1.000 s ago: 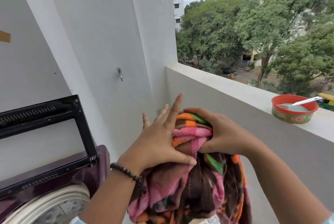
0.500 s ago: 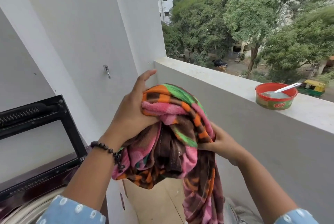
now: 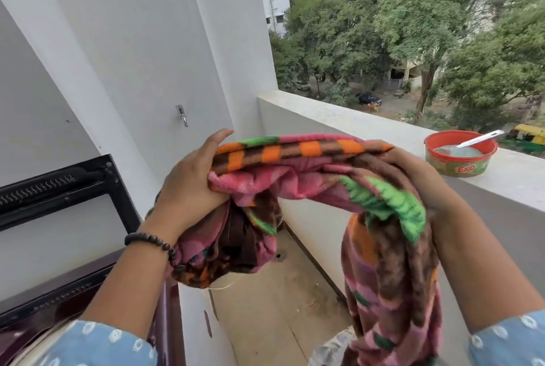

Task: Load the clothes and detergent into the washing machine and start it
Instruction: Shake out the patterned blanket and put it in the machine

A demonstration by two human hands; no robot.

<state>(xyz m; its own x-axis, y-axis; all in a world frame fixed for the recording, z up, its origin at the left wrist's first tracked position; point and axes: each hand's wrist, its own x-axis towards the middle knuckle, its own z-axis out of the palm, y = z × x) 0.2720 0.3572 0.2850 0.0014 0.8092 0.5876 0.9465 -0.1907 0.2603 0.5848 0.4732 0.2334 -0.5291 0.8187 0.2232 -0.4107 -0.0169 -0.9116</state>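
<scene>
A fleecy blanket (image 3: 298,168) in pink, brown, orange and green stretches between both hands at chest height. My left hand (image 3: 188,176) grips its left end, with a bunch hanging below the wrist. My right hand (image 3: 413,171) grips the right end, and a long fold drops down past my forearm. The washing machine (image 3: 67,292) is at the lower left, maroon-topped, with its black-framed lid (image 3: 59,185) raised against the wall. A red tub (image 3: 460,156) marked EXO, with a white spoon in it, sits on the parapet ledge to the right.
The white balcony parapet (image 3: 339,117) runs along the right. A metal hook (image 3: 182,115) is fixed on the white wall ahead. The beige floor (image 3: 280,306) lies between the machine and the parapet. Light cloth shows at the bottom edge.
The blanket was bunched between my hands a second ago; my hands have since moved apart and pulled it out into a horizontal band. The view has tilted slightly down and right.
</scene>
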